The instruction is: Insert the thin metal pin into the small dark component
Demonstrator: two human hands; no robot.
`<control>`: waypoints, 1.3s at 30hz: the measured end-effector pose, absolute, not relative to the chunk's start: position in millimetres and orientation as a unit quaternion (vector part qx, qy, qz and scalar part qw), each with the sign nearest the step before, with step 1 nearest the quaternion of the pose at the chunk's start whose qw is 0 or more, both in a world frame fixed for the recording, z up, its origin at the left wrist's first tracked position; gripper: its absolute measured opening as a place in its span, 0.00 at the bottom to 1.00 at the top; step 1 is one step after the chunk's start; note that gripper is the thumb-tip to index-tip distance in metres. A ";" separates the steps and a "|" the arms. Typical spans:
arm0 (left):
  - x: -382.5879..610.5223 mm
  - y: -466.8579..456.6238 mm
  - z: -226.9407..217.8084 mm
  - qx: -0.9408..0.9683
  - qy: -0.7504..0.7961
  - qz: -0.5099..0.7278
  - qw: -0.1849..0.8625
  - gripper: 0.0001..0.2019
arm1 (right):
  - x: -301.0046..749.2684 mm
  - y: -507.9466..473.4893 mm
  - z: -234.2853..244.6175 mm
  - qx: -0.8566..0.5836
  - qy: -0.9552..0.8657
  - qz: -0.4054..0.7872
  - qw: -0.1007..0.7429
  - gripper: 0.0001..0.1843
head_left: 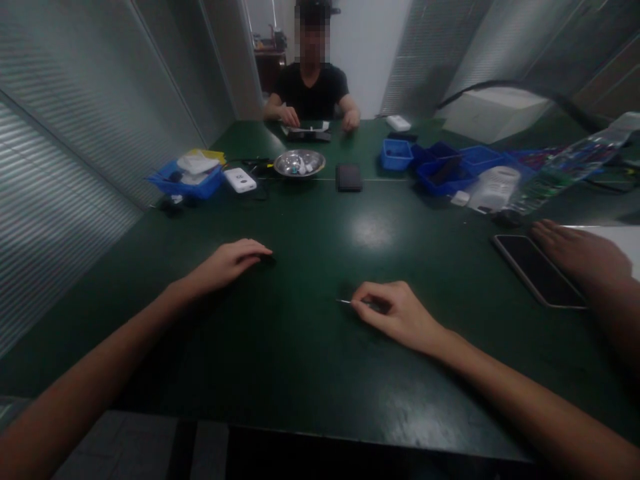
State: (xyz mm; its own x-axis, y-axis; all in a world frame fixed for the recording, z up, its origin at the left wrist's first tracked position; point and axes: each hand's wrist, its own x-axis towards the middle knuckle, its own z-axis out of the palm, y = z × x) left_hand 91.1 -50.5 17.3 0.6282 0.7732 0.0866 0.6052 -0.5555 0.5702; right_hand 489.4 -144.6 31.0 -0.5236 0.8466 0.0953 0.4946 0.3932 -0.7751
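My left hand (235, 263) rests low over the table, its fingers closed on a small dark piece (269, 258) at their tips; what the piece is cannot be made out. To the right and closer to me, my right hand (395, 310) pinches a thin metal tool (343, 301) between thumb and forefinger. Its slim bright tip points left toward the middle of the table, and most of its body is hidden in the fingers. A clear gap separates the two hands.
On the green table (300, 373) stand a metal bowl (300, 175), a dark square thing (349, 178), blue bins (397, 155), a blue tray (200, 188) and a white device (240, 180). Another person's hand (583, 250) lies beside a phone (540, 270). A person (313, 90) sits opposite.
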 end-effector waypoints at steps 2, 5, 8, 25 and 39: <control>58.5 -34.2 15.7 0.838 0.473 0.179 0.204 0.18 | 489.4 -144.7 30.3 -0.420 -0.798 0.355 0.245 0.12; 16.6 -21.7 12.4 0.789 0.567 0.194 0.137 0.20 | 489.1 -144.9 29.1 -0.418 -0.802 0.352 0.240 0.13; -9.9 -21.0 8.1 0.762 0.610 0.187 0.113 0.23 | 489.4 -144.9 28.3 -0.420 -0.806 0.349 0.230 0.13; -32.0 -29.9 14.2 0.653 0.734 0.164 0.088 0.14 | 491.2 -145.2 28.9 -0.409 -0.815 0.343 0.226 0.14; -13.1 -29.3 17.2 0.523 0.705 0.399 0.267 0.22 | 490.1 -145.8 29.8 -0.398 -0.820 0.345 0.225 0.13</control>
